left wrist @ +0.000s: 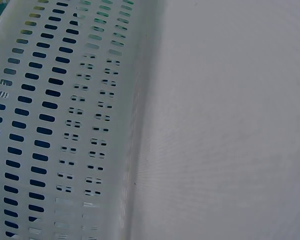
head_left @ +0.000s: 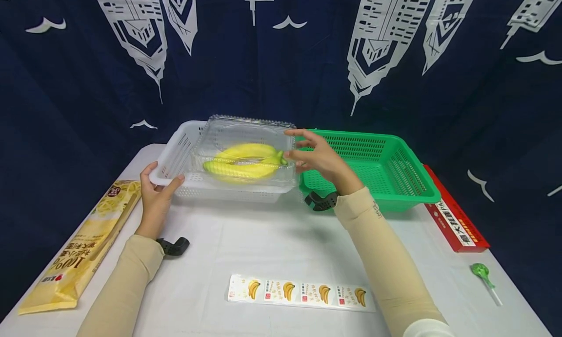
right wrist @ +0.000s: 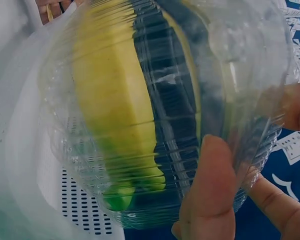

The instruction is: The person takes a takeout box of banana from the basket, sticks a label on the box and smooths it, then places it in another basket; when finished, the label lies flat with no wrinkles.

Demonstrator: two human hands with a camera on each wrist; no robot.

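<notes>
A clear plastic box (head_left: 246, 132) with yellow bananas (head_left: 250, 171) inside sits tilted in or over the white basket (head_left: 228, 193); I cannot tell how far it rests on it. My right hand (head_left: 322, 159) holds the box by its right end, the thumb (right wrist: 210, 195) on the near face and fingers behind. In the right wrist view the bananas (right wrist: 115, 90) show green stem ends through the plastic. My left hand (head_left: 157, 195) grips the front left corner of the white basket by its rim. Only the basket's slotted wall (left wrist: 55, 120) and the tablecloth fill the left wrist view.
A green basket (head_left: 417, 181) stands right of the white one, with a red box (head_left: 458, 225) beside it. A yellow noodle packet (head_left: 83, 249) lies at left. Near the front are a strip of banana stickers (head_left: 300, 293) and a green lollipop (head_left: 480, 271).
</notes>
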